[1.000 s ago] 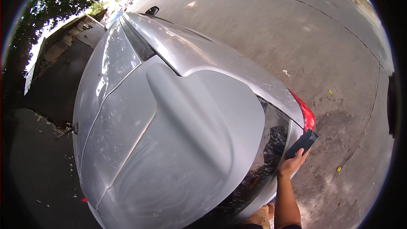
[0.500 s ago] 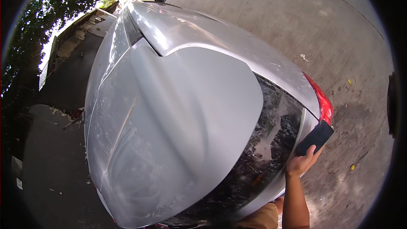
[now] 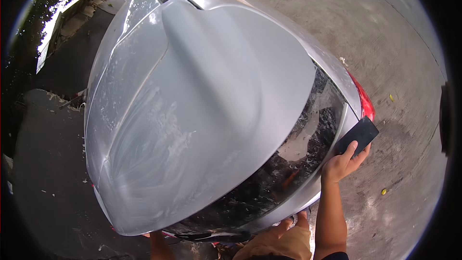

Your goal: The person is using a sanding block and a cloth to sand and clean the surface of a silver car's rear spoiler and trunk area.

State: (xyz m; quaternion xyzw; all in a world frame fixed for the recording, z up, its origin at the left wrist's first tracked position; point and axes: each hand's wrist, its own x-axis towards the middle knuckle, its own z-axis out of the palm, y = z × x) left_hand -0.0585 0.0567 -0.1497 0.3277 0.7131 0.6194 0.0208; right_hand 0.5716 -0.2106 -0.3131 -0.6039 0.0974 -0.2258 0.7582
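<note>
My right hand point(image 3: 339, 165) is closed on a dark, flat rectangular block point(image 3: 358, 136), its thumb lying along the near edge. The block is beside the red tail light point(image 3: 361, 97), over the rear corner of a silver car point(image 3: 115, 62). Whether it touches the bodywork, I cannot tell. At the bottom left my left forearm point(image 3: 160, 248) reaches up to the car's rear edge, which hides most of the hand and its fingers. Between my arms spreads the raised rear lid point(image 3: 202, 96), matt grey with dusty, smeared patches. Below it lies the dark, dust-streaked rear window point(image 3: 250, 216).
Concrete ground point(image 3: 409, 62) runs along the car's right side, with a yellow leaf point(image 3: 383, 191) on it. Darker ground point(image 3: 43, 144) lies on the left, beside a low structure point(image 3: 79, 19) and trees. My legs point(image 3: 284, 243) stand close behind the car.
My view has shifted, so the car's rear sits higher and closer. My left forearm has come into the picture at the bottom. The right hand still holds the dark block by the tail light.
</note>
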